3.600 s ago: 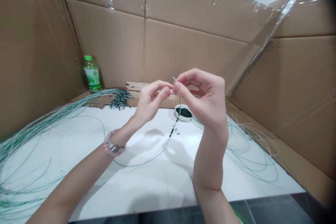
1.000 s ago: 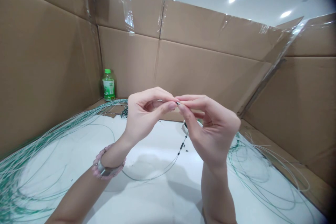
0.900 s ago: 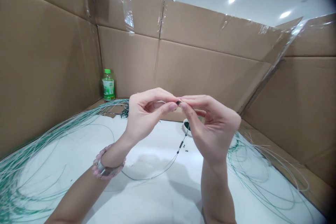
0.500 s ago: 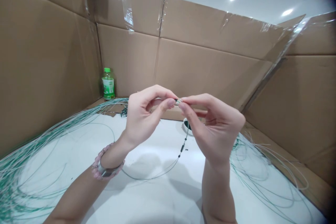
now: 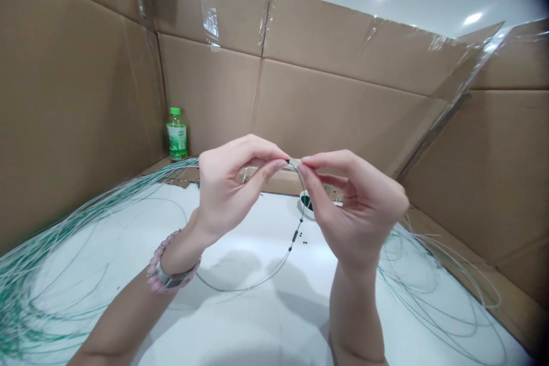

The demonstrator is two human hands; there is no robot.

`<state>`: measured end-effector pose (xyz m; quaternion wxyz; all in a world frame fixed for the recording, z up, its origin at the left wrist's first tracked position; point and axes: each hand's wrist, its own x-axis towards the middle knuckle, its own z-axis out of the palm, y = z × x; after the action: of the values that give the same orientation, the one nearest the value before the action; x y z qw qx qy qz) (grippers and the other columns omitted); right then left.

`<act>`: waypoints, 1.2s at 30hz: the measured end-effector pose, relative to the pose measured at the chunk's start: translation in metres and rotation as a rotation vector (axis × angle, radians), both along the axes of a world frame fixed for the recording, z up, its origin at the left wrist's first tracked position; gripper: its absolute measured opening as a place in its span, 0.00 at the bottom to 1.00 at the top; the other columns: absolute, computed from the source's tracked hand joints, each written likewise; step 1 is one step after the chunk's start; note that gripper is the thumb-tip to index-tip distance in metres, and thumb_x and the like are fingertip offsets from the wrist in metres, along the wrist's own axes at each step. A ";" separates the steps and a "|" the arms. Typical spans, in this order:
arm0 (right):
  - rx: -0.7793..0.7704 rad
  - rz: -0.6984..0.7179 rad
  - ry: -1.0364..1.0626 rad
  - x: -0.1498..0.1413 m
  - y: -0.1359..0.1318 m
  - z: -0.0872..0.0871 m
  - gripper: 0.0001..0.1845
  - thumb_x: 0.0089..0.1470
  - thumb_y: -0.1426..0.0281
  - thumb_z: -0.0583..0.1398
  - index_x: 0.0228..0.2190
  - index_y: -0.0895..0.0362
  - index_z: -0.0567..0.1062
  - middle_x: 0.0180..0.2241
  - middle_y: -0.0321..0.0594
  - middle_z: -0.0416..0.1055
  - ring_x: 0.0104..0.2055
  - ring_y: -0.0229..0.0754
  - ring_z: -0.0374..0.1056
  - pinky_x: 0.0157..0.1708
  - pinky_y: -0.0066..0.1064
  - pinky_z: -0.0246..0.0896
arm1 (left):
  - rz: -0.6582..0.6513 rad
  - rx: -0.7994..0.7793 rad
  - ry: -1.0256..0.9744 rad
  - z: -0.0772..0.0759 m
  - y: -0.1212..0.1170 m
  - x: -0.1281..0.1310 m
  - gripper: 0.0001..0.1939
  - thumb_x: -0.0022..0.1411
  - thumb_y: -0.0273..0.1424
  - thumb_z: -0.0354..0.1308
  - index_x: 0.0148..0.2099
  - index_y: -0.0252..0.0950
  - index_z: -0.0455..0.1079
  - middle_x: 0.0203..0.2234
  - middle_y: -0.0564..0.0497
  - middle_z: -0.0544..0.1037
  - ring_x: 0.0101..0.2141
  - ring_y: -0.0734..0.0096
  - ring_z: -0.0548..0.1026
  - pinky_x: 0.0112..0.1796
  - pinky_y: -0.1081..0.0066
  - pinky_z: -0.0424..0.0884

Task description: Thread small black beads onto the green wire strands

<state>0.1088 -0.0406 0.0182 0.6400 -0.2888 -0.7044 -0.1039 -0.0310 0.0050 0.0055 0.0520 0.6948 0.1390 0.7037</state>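
Note:
My left hand (image 5: 234,183), with a pink bead bracelet on its wrist, pinches a small black bead (image 5: 287,161) between thumb and forefinger. From that bead a thin green cord (image 5: 303,187) arcs down past my right fingertips. Lower on the cord sit more small black pieces, among them a longer black sleeve (image 5: 295,236). My right hand (image 5: 354,206) pinches a short pale strand (image 5: 297,160) just right of the bead; a narrow gap parts the two hands' fingertips. Beyond the right hand, partly hidden by it, stands a white bowl (image 5: 301,209) of black beads.
Loose green and white cords (image 5: 81,217) sweep along the left of the white table (image 5: 257,331). More cords (image 5: 446,291) lie in loops on the right. A few loose beads (image 5: 305,242) lie near the bowl. A green bottle (image 5: 176,136) stands by the cardboard wall (image 5: 334,103).
The hands, earlier touching at the fingertips, have drawn slightly apart. The black bead now shows at my left fingertips, and the cord's arc has come into view between the hands.

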 end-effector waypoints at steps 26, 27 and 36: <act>0.020 -0.095 -0.151 0.007 -0.002 0.004 0.10 0.50 0.80 0.61 0.27 0.53 0.75 0.25 0.33 0.73 0.25 0.34 0.65 0.25 0.28 0.62 | 0.080 0.149 0.197 0.002 0.002 -0.005 0.03 0.56 0.25 0.60 0.34 0.37 0.73 0.28 0.53 0.78 0.28 0.76 0.75 0.28 0.77 0.71; 0.010 -0.082 -0.141 0.007 -0.002 0.003 0.10 0.50 0.80 0.61 0.27 0.52 0.75 0.24 0.32 0.73 0.24 0.34 0.65 0.25 0.28 0.63 | 0.056 0.134 0.192 0.002 0.002 -0.004 0.03 0.56 0.25 0.60 0.34 0.36 0.73 0.28 0.53 0.78 0.28 0.76 0.75 0.28 0.77 0.71; -0.071 0.044 -0.004 0.006 0.000 -0.001 0.09 0.48 0.77 0.63 0.28 0.50 0.76 0.26 0.28 0.75 0.26 0.34 0.70 0.26 0.26 0.70 | 0.034 0.110 0.206 0.002 0.000 -0.004 0.05 0.56 0.22 0.59 0.35 0.35 0.73 0.29 0.52 0.78 0.29 0.78 0.75 0.29 0.79 0.71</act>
<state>0.1152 -0.0405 0.0171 0.6302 -0.2956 -0.7150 -0.0652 -0.0352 0.0051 0.0076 -0.0129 0.7628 0.1164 0.6359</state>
